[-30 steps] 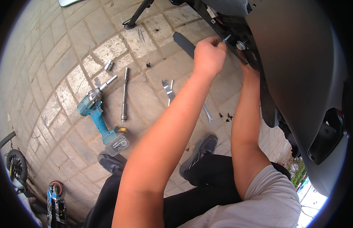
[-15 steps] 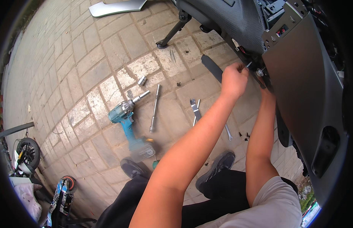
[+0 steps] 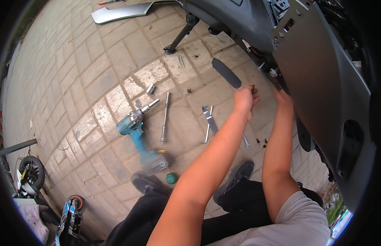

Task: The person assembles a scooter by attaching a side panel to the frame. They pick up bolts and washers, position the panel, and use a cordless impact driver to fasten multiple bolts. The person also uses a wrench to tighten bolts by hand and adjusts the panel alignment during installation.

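Observation:
My left hand [image 3: 245, 99] is off the scooter, over the paving beside a dark elongated pad [image 3: 226, 73]. Its fingers are loosely bent and a little apart, and I see nothing held in them. My right hand [image 3: 283, 96] reaches up under the lower edge of the dark grey body panel [image 3: 321, 78], its fingers hidden there. Just above it, a silvery bolt [image 3: 261, 66] sticks out of the scooter's underside, next to a round metal fitting [image 3: 274, 72].
A teal cordless impact wrench [image 3: 135, 125], a long socket bar [image 3: 166, 117], a loose socket [image 3: 150, 88], a flat pry tool [image 3: 207, 116], a wrench [image 3: 247, 141] and small dark screws lie on the paving. The scooter's side stand [image 3: 180, 39] and a silver trim panel [image 3: 120, 13] are farther off.
My left hand has left the bolt and drawn down and slightly left. The bolt stays sticking out of the scooter. My right hand remains under the panel edge. The view has shifted slightly.

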{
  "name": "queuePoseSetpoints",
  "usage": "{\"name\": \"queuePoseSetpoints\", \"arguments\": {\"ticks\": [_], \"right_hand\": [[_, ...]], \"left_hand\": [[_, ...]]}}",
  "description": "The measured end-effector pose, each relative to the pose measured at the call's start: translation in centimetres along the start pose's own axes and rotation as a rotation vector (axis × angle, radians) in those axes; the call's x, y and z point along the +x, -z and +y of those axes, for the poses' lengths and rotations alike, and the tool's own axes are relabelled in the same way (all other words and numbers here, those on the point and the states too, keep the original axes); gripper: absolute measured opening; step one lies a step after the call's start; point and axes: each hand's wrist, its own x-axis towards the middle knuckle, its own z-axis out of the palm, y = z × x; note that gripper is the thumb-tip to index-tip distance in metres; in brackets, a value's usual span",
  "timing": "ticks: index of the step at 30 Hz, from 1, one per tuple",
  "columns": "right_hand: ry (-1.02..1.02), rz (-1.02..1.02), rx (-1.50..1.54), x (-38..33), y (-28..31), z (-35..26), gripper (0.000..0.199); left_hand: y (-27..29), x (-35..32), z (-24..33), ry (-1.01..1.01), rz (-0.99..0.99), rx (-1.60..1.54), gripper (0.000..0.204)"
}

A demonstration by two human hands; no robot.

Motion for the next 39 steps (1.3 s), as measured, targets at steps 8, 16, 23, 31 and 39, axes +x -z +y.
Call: {"name": "queuePoseSetpoints", "arguments": {"ticks": [8, 16, 23, 31, 39], "right_hand": [[0.046, -0.090, -0.333, 0.3, 0.1, 0.8, 0.017], [-0.491, -0.029, 1.108, -0.7, -0.8, -1.6, 0.018], [-0.641, 0.084, 1.364, -5.3, -2.8, -2.1, 0.025], [-0.378, -0.253, 0.424, -12.4, -1.2, -9.0, 0.028], [-0.468, -0.066, 1.355, -4.8, 0.9, -4.6, 0.026]], "left_hand": [[-0.1, 0.2, -0.9, 0.070, -0.035, -0.054, 0.032], [0.4, -0.5, -0.9, 0.087, -0.041, -0.060, 0.029], [1.0, 0.4, -1.4, 0.070, -0.008, -0.086, 0.027], [2.7, 1.8, -1.7, 0.058, 0.090, -0.229, 0.028], [3.6, 0.6, -0.6, 0.069, 0.141, -0.110, 0.022]]}}
